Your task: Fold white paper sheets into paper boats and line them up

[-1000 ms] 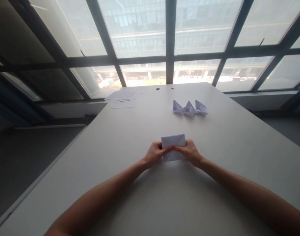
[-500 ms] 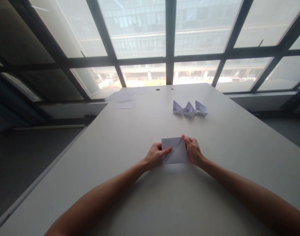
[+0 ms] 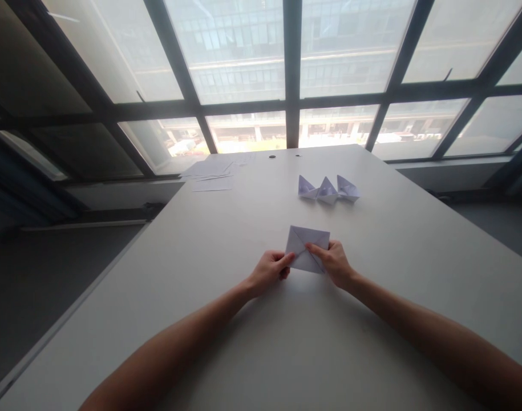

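Note:
A folded white paper square point(image 3: 301, 261) with crossing diagonal creases is held up just above the table, between both hands. My left hand point(image 3: 270, 270) pinches its left edge, thumb in front and fingers curled behind. On the other side, my right hand point(image 3: 335, 264) grips the right part, its thumb pressed near the centre of the paper. The fingers behind the sheet are hidden. Beyond it on the table stand three folded white paper boats point(image 3: 327, 191), side by side with pointed tips up.
Flat sheets of white paper point(image 3: 211, 181) lie loosely stacked at the table's far left. The white table point(image 3: 243, 217) reaches to large framed windows. A round cable hole point(image 3: 272, 157) sits near its far edge. Dark curtains point(image 3: 25, 177) hang at the left.
The folded paper has been turned and raised slightly, and now shows crossed creases. My right thumb has moved from its top corner to near the centre; my left hand holds the lower left edge.

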Demonstrator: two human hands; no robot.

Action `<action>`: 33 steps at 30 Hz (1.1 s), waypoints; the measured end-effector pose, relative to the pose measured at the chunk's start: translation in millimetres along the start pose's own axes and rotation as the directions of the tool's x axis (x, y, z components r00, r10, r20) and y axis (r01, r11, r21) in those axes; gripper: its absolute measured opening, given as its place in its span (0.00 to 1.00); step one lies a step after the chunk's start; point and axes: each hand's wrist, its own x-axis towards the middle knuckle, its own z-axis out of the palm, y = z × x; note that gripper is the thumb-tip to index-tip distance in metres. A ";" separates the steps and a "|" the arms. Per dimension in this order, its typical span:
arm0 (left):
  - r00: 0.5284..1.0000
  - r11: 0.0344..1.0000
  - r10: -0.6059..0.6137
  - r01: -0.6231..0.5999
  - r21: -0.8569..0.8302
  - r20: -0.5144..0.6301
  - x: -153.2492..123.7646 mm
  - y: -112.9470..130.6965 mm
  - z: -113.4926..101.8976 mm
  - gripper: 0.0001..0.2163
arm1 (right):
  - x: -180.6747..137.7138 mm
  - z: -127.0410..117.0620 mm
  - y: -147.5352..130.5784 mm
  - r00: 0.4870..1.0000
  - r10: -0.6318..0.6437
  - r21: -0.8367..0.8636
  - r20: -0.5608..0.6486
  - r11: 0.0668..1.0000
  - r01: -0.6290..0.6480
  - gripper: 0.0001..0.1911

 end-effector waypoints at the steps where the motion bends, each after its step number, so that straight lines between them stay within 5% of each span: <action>1: 1.000 1.000 0.013 -0.013 0.009 -0.005 0.2 0.2 0.1 0.26 | 0.2 -0.1 0.4 1.000 -0.006 0.011 -0.007 1.000 0.006 0.21; 7: 0.973 0.975 0.215 -0.208 0.081 -0.085 1.1 4.0 3.3 0.22 | -1.0 2.8 1.0 0.997 -0.067 0.008 0.035 0.998 0.066 0.19; 13: 0.822 0.810 0.533 -0.427 0.401 -0.203 -2.4 8.5 -5.6 0.15 | 3.5 -2.4 -8.6 0.952 -0.260 -0.084 0.161 0.958 0.275 0.19; 15: 0.743 0.665 0.654 -0.476 0.575 -0.142 -2.2 7.4 -15.5 0.11 | 6.2 -9.9 -14.7 0.881 -0.434 -0.197 0.188 0.862 0.467 0.23; 18: 0.676 0.404 0.737 -0.461 0.790 0.018 -1.0 4.3 -29.9 0.12 | 11.6 -23.2 -21.0 0.696 -0.594 -0.429 0.403 0.549 0.717 0.20; 21: 0.703 0.211 0.692 -0.413 0.886 0.164 -0.3 0.6 -35.2 0.13 | 17.6 -33.1 -20.5 0.587 -0.496 -0.535 0.639 0.262 0.804 0.08; 24: 0.781 0.108 0.574 -0.369 0.923 0.246 -0.9 -3.3 -31.6 0.12 | 21.2 -37.7 -16.1 0.548 -0.357 -0.551 0.756 0.103 0.828 0.08; 29: 0.853 0.089 0.421 -0.377 0.922 0.308 -4.1 -4.6 -27.0 0.13 | 18.5 -38.5 -11.2 0.530 -0.223 -0.530 0.818 0.066 0.846 0.09; 33: 0.867 0.212 0.419 -0.383 0.899 0.271 -7.9 -1.9 -29.1 0.11 | 16.5 -36.9 -11.6 0.567 -0.217 -0.549 0.794 0.143 0.824 0.10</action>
